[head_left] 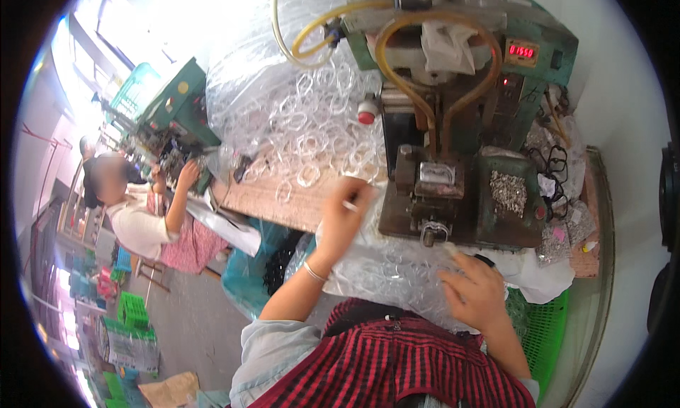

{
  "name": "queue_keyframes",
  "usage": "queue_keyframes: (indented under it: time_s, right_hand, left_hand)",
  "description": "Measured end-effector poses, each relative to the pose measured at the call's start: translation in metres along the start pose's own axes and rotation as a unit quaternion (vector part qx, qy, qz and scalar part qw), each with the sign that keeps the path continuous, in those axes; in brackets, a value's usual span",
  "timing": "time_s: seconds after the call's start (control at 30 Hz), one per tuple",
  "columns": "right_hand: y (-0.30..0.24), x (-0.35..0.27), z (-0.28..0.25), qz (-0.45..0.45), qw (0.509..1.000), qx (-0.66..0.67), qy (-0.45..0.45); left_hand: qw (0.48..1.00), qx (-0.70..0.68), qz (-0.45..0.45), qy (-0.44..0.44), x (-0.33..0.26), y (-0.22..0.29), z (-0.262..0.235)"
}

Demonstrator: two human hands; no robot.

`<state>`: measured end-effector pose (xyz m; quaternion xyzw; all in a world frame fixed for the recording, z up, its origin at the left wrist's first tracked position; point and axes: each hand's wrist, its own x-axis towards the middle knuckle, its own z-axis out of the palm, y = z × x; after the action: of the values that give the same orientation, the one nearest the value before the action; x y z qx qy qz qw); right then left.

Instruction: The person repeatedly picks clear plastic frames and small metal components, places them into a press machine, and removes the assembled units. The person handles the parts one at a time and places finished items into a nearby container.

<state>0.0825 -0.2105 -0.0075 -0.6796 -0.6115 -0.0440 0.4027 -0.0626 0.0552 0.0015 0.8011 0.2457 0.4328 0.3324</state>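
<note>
My left hand (345, 220) is raised over the front edge of the table, left of the green press (542, 36). Motion blurs its fingers, and a small white spot shows on them; whether they hold anything I cannot make out. My right hand (476, 291) is just in front of the press base, fingers apart, with nothing visible in them. A clear plastic ring (433, 228) sits at the front of the press's metal fixture (425, 206). Many similar clear rings (308, 142) lie heaped on the table to the left, partly on plastic sheeting.
Small metal pieces (508, 193) fill a tray on the press's right. Black frames (556, 168) and small bags (554, 246) lie beyond it. A red button (365, 117) is on the press's left. A green basket (549, 330) stands at lower right. Another person (138, 220) works at a machine far left.
</note>
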Motion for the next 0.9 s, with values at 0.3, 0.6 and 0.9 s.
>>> queue_keyframes:
  time_s: [0.3, 0.6, 0.9]
  right_hand:
    - [0.035, -0.064, -0.022, 0.391, 0.910, 0.092, 0.106]
    - [0.070, 0.018, 0.003, 0.274, 0.927, -0.176, 0.184]
    - [0.091, 0.036, 0.032, 0.339, 0.883, -0.285, 0.156]
  left_hand:
    - [0.840, 0.462, 0.270, -0.088, 0.110, -0.214, -0.031]
    - [0.894, 0.432, 0.119, -0.018, 0.203, -0.155, -0.052]
    - [0.950, -0.266, -0.044, 0.154, 0.026, -0.049, -0.008]
